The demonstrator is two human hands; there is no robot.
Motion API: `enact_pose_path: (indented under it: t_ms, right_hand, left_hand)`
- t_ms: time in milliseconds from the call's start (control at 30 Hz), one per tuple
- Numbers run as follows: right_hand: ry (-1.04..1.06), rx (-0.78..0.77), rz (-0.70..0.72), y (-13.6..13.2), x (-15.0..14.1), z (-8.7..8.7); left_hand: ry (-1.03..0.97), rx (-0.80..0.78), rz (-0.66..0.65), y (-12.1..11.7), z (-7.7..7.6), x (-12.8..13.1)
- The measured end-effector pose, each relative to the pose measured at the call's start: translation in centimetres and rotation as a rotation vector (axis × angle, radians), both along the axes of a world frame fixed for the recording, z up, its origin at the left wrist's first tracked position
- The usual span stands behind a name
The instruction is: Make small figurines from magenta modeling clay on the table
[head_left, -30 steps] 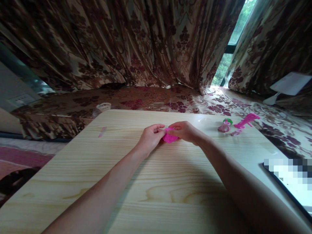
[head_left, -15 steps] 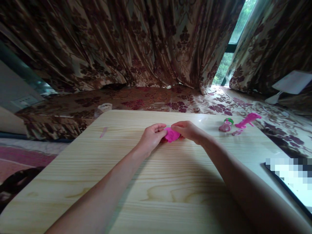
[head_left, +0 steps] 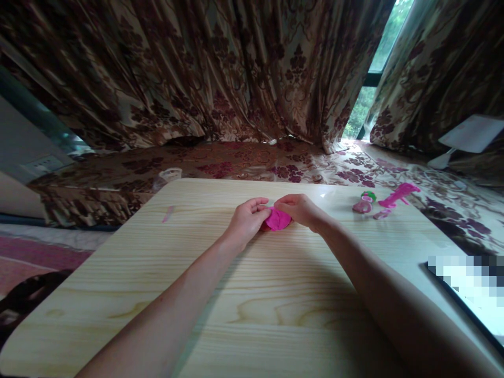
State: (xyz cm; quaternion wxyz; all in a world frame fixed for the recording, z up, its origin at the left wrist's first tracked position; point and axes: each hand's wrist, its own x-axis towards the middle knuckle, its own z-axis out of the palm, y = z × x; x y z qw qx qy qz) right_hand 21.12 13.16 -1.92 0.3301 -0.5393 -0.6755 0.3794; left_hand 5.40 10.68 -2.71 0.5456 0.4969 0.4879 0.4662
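Between my two hands is a flat, roundish bright pink piece [head_left: 279, 219], soft-looking like modelling clay, with a crease across its surface. My left hand [head_left: 249, 218] pinches its left edge between thumb and fingers. From the right, my right hand [head_left: 298, 210] grips its upper right edge, fingertips pressed together. A small pale patch shows behind the piece, too small to name. The undersides of the piece and some fingertips are hidden.
The pale wooden table [head_left: 205, 294] fills the foreground. At its far right lie a pink toy-like item [head_left: 399, 195], a small pink shoe-shaped item [head_left: 363, 205] and a green round thing [head_left: 369, 196]. A blurred-out screen device [head_left: 468, 299] rests at the right edge. A pink strip [head_left: 168, 213] lies left.
My right hand has shifted slightly left along the pink piece's upper edge. The piece looks a little smoother and rounder at its lower rim. Both hands still hold it.
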Motion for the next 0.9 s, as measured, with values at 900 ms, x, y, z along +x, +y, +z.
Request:
enact_pose_path:
  t_ms: [900]
  right_hand:
    - [-0.685,0.792,0.224,-5.4,1.7,-0.1]
  left_hand:
    - [0.201,0.239,-0.195,-0.9,-0.2,-0.9]
